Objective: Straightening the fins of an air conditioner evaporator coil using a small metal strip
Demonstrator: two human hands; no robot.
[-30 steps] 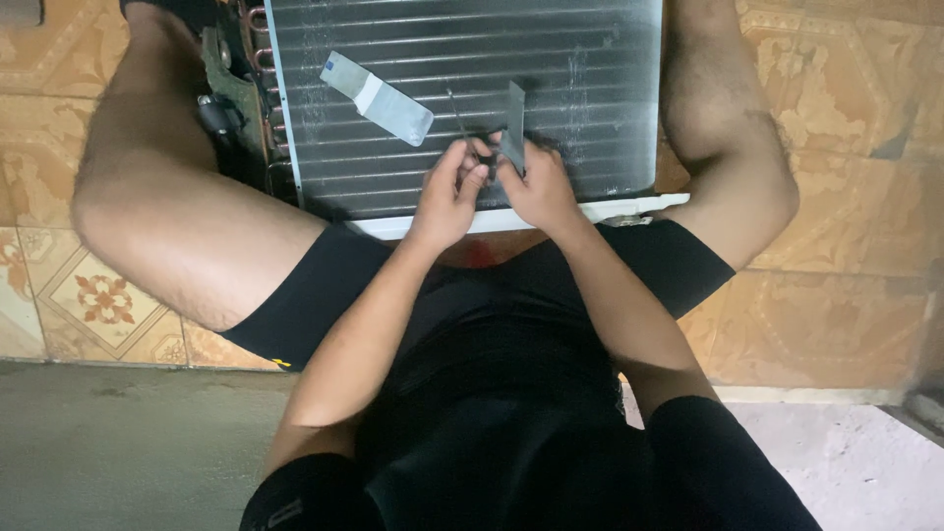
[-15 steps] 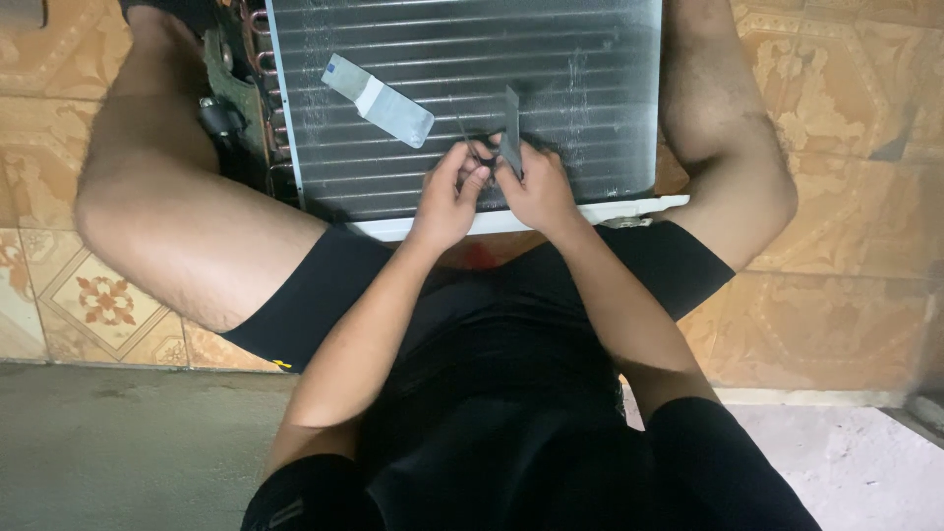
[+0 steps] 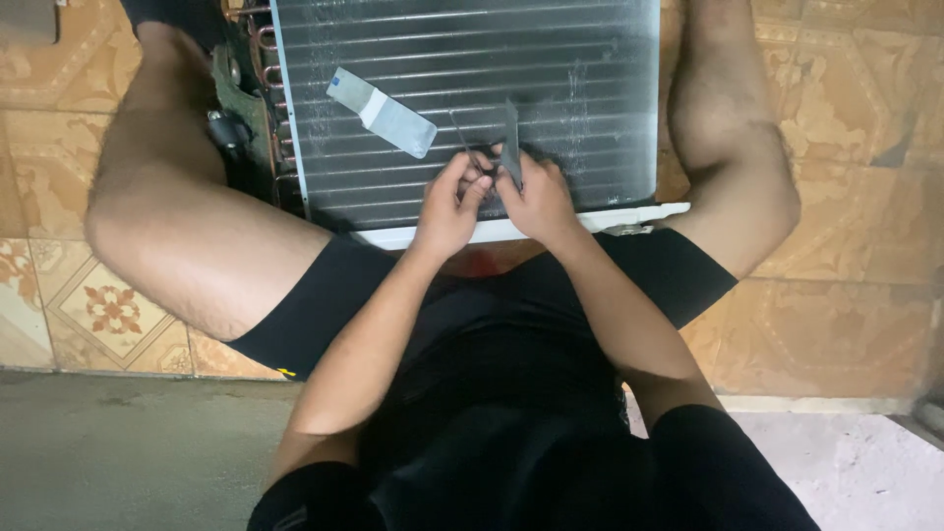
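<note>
Both hands work close together at the near edge of the finned coil panel [image 3: 472, 88], which lies flat on the tiled floor [image 3: 836, 324] between the person's spread legs. The right hand [image 3: 539, 197] is closed around a thin dark flat tool [image 3: 511, 143], a comb-like blade standing upright against the fins. The left hand [image 3: 447, 205] sits just beside it, its fingers curled and pinching something small at the tool's base; what exactly cannot be told. As a judgement, the fin work is partway: the tool stands near the middle of the near rows, and scuffed, lighter patches show around it and to its right, while the far rows look more even. A pale flat strip [image 3: 383, 111] lies loose on the panel, far and left of the hands. Copper tube bends [image 3: 264, 93] line the panel's left side.
</note>
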